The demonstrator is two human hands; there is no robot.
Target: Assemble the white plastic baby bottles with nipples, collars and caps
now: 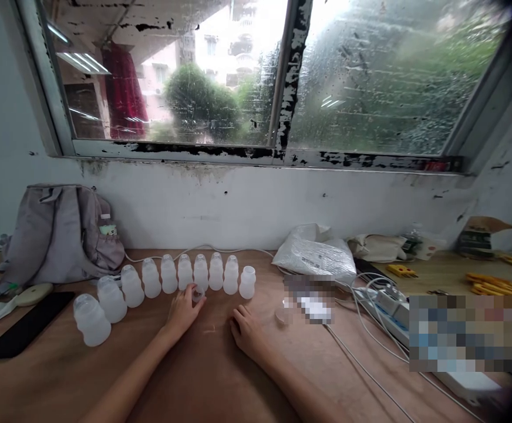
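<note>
My left hand (184, 308) pinches a small clear cap (198, 292) between thumb and fingers, just in front of the row of bottles. To the right, my right hand (246, 329) rests on the table, holding nothing, its fingers loosely bent and apart. Several frosted white bottles stand upright in a curved row; the nearest, at the left end, is a capped bottle (92, 320). Most carry clear domed caps. At the right end, an uncapped bottle (248, 283) shows its neck rim. A round translucent lid (283, 317) lies right of my right hand.
Behind the bottles' left side sits a grey backpack (68, 235); a black flat bar (27, 326) lies before it. Toward the right are a silvery plastic bag (315, 254), white cables, a power strip (467, 382) and yellow items (494, 285). The wall and window bound the back.
</note>
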